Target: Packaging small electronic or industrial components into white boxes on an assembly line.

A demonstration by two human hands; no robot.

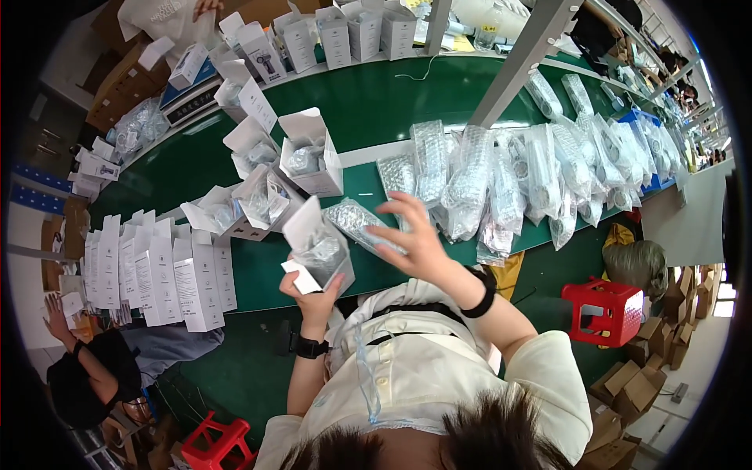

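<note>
My left hand grips a small white carton by its lower near side, at the table's front edge. The carton's flaps stand open, and a clear-wrapped item shows inside. My right hand is held with fingers spread over the near end of a bubble-wrapped packet; whether the fingertips touch it I cannot tell. That packet lies on the green table just right of the carton. Beyond it stand more open cartons, among them one white carton with a wrapped item in it.
Many bubble-wrapped packets are heaped to the right, reaching a blue bin. Upright white cartons line the left edge, others the far ledge. A metal post rises behind the heap. A red stool stands right.
</note>
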